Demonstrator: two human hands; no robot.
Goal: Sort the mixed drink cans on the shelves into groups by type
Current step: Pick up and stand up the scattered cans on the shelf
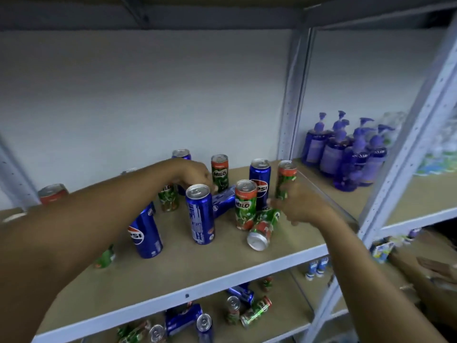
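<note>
Fingers of the right hand [300,206] curl round the lower half of a slim green-and-red Milo can [285,179], held upright near the right end of the tan board shelf [247,258]. Fingers of the left hand [195,175] bend down into the cluster behind a tall blue Pepsi can [199,214]; they seem to close on something there, perhaps the toppled blue can [223,200] lying on its side, but the blur hides the contact, so I cannot tell what, if anything, they hold.

On this same shelf the cans are mixed and close together: another blue Pepsi can [146,233] leans under the left forearm, an upright Milo can [244,204] touches a fallen Milo can [263,230] whose base points toward the front edge, and a further Pepsi can [259,184] stands behind them. Purple pump bottles [346,154] stand in the next bay to the right. More mixed cans [237,310] lie scattered on the lower shelf.

Risk, as I judge it: the left forearm crosses low over standing cans, so drawing it back carelessly could knock them over. The fallen Milo can could roll off the front edge if nudged by the right wrist.
</note>
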